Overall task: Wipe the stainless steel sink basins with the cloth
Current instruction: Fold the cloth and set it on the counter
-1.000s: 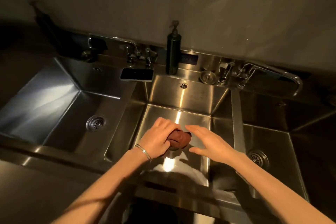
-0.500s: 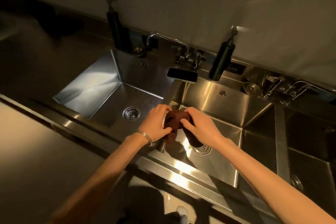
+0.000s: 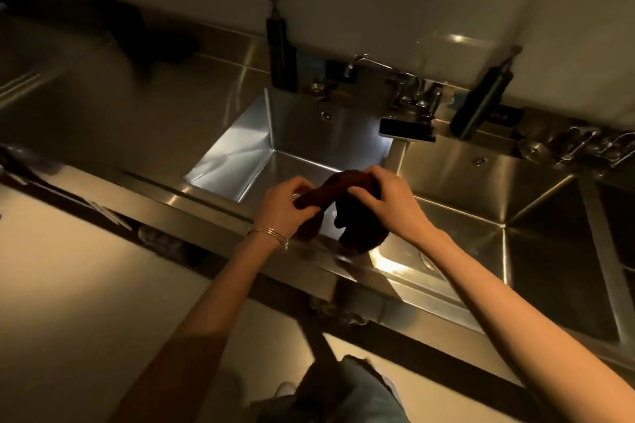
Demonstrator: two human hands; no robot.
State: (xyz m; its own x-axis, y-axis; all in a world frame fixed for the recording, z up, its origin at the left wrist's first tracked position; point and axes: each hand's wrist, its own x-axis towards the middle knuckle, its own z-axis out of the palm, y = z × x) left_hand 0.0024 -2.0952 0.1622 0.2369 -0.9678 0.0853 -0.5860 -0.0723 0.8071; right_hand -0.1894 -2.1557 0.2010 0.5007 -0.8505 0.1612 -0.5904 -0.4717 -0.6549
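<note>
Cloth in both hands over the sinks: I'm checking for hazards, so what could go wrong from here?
The cloth, bunched between the left hand and right hand, may wipe poorly unless spread. The flat dark device overhanging the basin at its back corner could be knocked in.

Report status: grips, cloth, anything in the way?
Left grip and right grip both pinching the cloth. Cloth bunched, hanging between them over the sink divider. Phone on back ledge above it.
</note>
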